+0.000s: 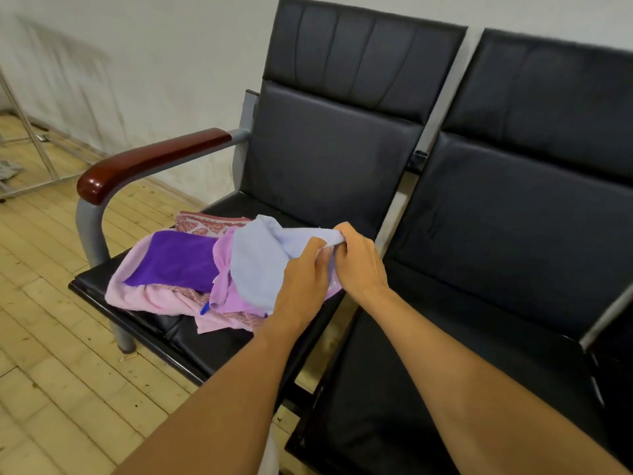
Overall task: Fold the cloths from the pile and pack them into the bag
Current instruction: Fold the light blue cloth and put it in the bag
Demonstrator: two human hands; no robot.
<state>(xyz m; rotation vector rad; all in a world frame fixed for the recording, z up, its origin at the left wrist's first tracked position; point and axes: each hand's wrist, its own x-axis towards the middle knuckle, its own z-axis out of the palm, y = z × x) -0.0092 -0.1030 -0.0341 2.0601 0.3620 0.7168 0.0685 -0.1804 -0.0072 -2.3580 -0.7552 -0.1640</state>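
A pile of cloths (161, 289) lies on the left black seat (212, 347): a dark purple cloth (174, 260), pink and lilac ones, and a red patterned one (205, 225) at the back. On the pile's right side a light blue cloth (260, 262) is lifted at one corner. My left hand (301, 282) and my right hand (356, 258) both pinch that corner, close together above the seat's right edge. No bag is in view.
The seats belong to a row of black padded chairs; the right seat (479, 303) is bare. A red-brown wooden armrest (147, 159) on a grey metal frame bounds the left side. Wooden floor (51, 337) lies to the left, a white wall behind.
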